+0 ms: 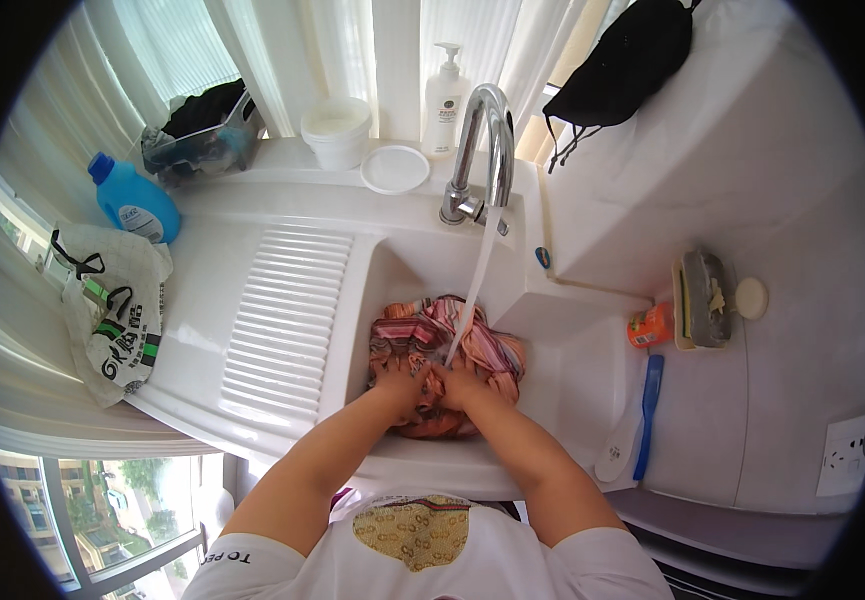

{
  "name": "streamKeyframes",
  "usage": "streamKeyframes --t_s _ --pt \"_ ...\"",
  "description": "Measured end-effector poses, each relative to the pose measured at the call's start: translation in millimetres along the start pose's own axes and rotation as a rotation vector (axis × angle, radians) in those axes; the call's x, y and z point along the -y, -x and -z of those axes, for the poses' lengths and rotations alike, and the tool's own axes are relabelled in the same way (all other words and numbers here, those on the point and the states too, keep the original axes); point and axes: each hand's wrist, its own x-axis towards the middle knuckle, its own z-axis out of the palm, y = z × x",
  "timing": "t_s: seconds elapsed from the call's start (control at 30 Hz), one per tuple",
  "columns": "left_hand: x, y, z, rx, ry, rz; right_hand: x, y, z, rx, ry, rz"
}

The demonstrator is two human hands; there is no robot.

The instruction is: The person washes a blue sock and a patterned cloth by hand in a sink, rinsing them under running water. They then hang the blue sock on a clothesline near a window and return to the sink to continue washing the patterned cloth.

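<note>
A wet striped cloth in orange, pink and maroon lies bunched in the white sink basin. My left hand is on its near left part, fingers spread into the fabric. Close beside it, my right hand grips the cloth, and a raised fold is gathered between both hands. Water runs in a stream from the chrome faucet onto the cloth just by my right hand. Some fingertips are hidden in the folds.
A ribbed washboard adjoins the basin's left. Blue detergent bottle and plastic bag stand farther left. Behind are a white tub, lid and pump bottle. At right are a blue-handled brush and soap holder.
</note>
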Motion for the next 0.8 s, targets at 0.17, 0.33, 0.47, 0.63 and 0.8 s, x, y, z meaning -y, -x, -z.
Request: streamKeyframes --t_s 0.17,0.33,0.47,0.63,0.8 --pt "19 17 42 0.06 0.138 -0.176 -23 -2 -5 -0.256 -0.151 0.276" --pt "31 47 82 -0.373 0.217 -0.074 -24 67 63 -0.22 -0.075 0.415" --pt "22 57 68 -0.527 0.072 -0.214 -15 118 136 -0.284 0.016 0.52" --pt "15 31 54 -0.226 0.707 -0.31 -49 107 129 -0.485 0.106 0.485" --pt "22 70 112 -0.302 0.822 -0.055 -57 100 97 -0.24 0.096 0.317"
